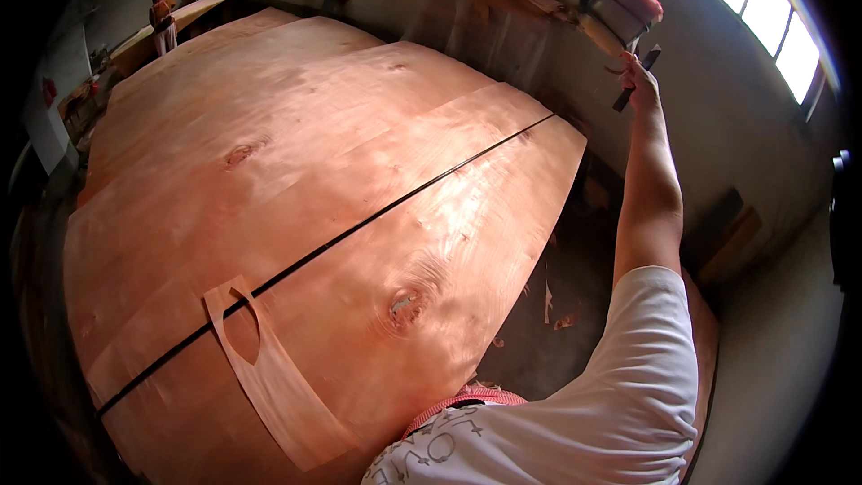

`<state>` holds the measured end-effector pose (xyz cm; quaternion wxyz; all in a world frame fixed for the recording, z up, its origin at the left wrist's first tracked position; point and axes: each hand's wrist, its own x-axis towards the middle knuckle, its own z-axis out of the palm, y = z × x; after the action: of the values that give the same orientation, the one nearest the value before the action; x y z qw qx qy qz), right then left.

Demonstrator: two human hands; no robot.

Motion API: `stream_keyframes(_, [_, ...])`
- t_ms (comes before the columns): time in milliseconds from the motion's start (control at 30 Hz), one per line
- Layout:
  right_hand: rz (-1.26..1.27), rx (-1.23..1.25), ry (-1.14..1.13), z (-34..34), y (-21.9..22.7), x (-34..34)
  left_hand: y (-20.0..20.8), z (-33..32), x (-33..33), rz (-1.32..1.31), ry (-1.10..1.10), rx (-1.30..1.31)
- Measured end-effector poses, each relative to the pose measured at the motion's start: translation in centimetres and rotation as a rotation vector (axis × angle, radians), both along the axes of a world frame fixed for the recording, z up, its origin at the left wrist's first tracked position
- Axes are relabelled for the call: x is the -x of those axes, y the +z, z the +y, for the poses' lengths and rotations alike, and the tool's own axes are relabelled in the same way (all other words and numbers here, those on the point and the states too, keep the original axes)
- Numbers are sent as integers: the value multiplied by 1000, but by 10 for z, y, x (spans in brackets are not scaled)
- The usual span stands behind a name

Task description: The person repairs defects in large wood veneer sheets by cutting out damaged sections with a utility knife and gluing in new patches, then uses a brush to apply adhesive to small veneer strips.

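My right arm stretches up to the far right, and my right hand (pixel 639 83) is closed around a short dark flat bar (pixel 622 101). Just above the fingers hangs a pale, reddish-topped bundle (pixel 620 13) with dark straps; whether I touch it cannot be made out. My left hand is outside the picture. Large thin sheets of reddish wood veneer (pixel 314 135) lie overlapping in front of me. A long thin black strip (pixel 395 205) runs diagonally across them. At the near left, a loose veneer piece (pixel 278 377) with an oval hole lies over the strip.
Against the far wall lean clear plastic sheeting and brown scraps (pixel 503 9). A bright window (pixel 763 0) is at the upper right. Another person (pixel 162 22) stands at the far left beside a long table (pixel 206 7). Veneer scraps (pixel 566 321) litter the dark floor.
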<state>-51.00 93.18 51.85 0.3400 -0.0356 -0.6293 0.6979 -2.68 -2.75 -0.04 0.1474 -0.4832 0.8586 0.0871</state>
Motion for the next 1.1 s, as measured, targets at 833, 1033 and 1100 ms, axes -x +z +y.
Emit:
stream_keyframes(833, [-26, -158, -234, 48, -12, -61, -4, 5, 20, 79, 61, -34])
stream_keyframes(1033, [-142, -225, 133, 26, 1, -31, -16, -8, -17, 157, 145, -67])
stream_keyframes(1100, [-123, -302, 8, 40, -13, -37, -22, -18, -37, 233, 176, -109])
